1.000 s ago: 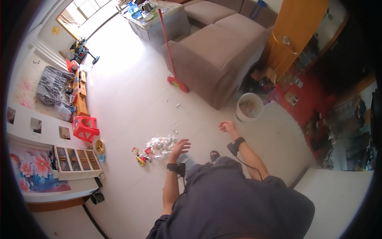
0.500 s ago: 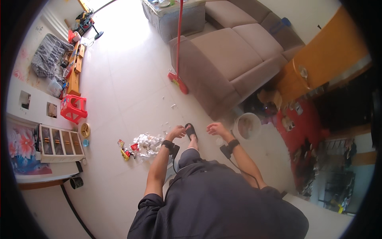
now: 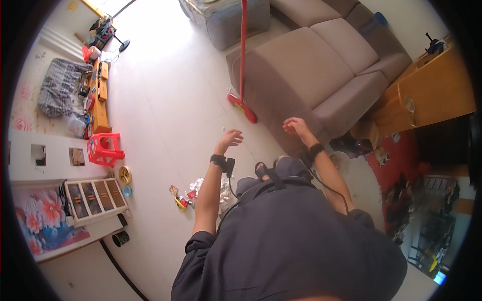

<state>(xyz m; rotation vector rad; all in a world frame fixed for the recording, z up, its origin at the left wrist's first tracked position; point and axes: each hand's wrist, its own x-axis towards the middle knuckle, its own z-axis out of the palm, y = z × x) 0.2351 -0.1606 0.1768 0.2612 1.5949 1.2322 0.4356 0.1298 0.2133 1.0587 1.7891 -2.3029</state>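
Nothing is in my left hand (image 3: 229, 140), which hangs above the floor with its fingers loosely apart. My right hand (image 3: 296, 127) is held out near the sofa's lower corner, also holding nothing, its fingers slightly bent and spread. Ahead of both hands stands a red broom (image 3: 243, 107), its head on the floor and its long handle rising beside the sofa (image 3: 286, 70). Below my left hand lies a heap of crumpled white paper scraps (image 3: 207, 188), partly covered by my left forearm. Red and yellow wrappers (image 3: 179, 199) lie at its left edge. Black straps circle both wrists.
At left are a red plastic stool (image 3: 104, 149), a glass-fronted cabinet (image 3: 95, 200), a round yellow container (image 3: 124, 174) and a black cylindrical bin (image 3: 120, 239). A whitish bucket (image 3: 339, 163) stands beyond my right forearm. A wooden cabinet (image 3: 427, 85) is at right.
Both hands have moved forward, the right one farther, towards the sofa. The view has shifted with my step. The paper heap now lies closer to my body, partly behind my left forearm.
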